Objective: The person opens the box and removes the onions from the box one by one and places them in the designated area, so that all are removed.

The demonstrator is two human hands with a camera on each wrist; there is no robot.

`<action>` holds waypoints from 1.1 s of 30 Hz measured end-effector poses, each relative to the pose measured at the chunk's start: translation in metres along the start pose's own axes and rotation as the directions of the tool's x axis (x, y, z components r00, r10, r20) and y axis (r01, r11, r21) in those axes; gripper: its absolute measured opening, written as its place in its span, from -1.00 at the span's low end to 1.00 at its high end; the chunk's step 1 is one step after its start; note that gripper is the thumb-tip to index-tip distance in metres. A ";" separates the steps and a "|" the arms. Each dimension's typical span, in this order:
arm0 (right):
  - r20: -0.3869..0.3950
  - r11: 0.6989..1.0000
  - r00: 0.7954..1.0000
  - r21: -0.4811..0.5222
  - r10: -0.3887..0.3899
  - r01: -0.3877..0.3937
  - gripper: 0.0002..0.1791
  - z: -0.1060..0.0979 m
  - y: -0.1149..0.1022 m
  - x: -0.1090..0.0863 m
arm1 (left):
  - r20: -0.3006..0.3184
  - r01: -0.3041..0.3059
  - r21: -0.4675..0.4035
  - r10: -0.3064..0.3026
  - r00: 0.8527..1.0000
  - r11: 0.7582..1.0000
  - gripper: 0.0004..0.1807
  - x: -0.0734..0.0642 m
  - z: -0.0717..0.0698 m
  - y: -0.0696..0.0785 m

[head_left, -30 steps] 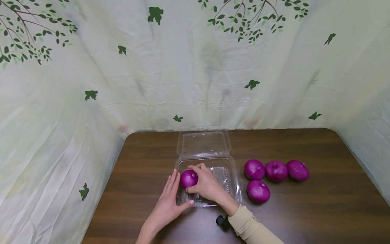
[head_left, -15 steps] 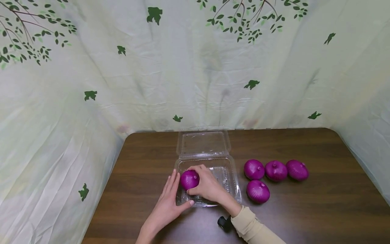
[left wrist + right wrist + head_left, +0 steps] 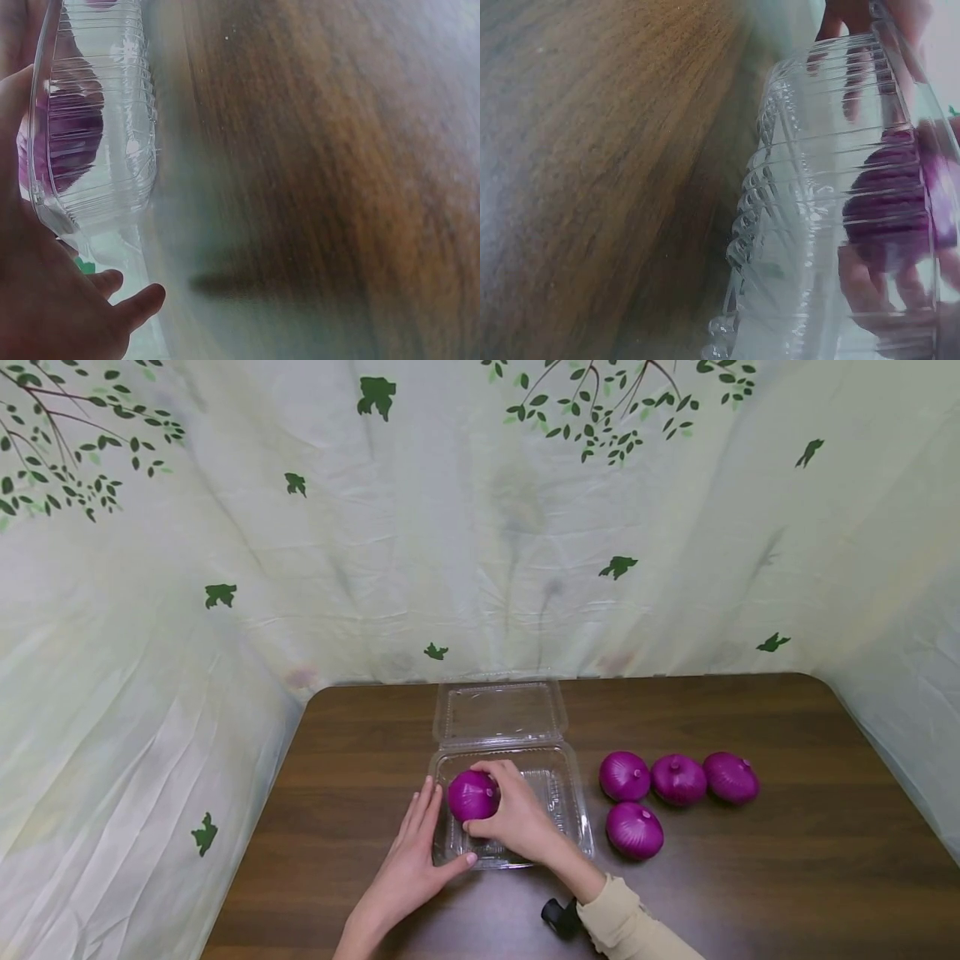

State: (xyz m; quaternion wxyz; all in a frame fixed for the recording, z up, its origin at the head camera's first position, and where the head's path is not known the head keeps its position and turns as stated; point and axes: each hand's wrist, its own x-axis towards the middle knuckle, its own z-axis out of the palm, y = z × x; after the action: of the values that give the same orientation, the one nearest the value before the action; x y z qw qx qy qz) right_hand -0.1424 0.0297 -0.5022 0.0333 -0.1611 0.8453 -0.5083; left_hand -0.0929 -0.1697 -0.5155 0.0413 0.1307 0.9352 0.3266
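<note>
My right hand (image 3: 517, 814) grips a red onion (image 3: 471, 796) between thumb and fingers, over the left part of a clear plastic clamshell container (image 3: 558, 806). In the right wrist view the onion (image 3: 889, 199) shows purple through the ribbed side wall, with fingers around it. My left hand (image 3: 411, 868) rests at the container's near left corner, fingers straight along the left side and thumb at the front rim. The left wrist view shows this hand (image 3: 67, 300) beside the wall, two fingers pointing past it. The container's lid (image 3: 500, 712) lies folded back, open.
Several more red onions sit on the wooden table (image 3: 360, 735) right of the container: three in a row, the middle one (image 3: 678, 779) among them, and one (image 3: 635, 831) in front. A black object (image 3: 560, 917) is by the right wrist. A leaf-patterned curtain (image 3: 480, 527) hangs behind.
The right hand has shifted slightly to the right with the onion, which now looks larger and sits a little apart from the left fingers. The left hand stays in place.
</note>
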 end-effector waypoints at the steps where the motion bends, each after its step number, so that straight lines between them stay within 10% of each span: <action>1: -0.001 1.000 1.000 0.001 -0.002 0.002 -0.16 -0.001 0.000 -0.001 | 0.000 -0.001 0.000 0.001 1.000 1.000 0.22 0.000 0.000 0.000; 33: -0.092 0.995 0.995 0.091 -0.026 0.034 -0.17 -0.030 -0.001 -0.042 | -0.006 -0.018 0.004 0.018 1.000 1.000 0.20 0.001 0.001 -0.002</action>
State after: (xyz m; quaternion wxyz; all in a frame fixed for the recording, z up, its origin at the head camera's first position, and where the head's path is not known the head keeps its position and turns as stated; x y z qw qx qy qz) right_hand -0.1091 0.0672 -0.4915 -0.0051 -0.1488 0.8190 -0.5541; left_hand -0.0941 -0.1709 -0.5173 0.0353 0.1381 0.9348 0.3254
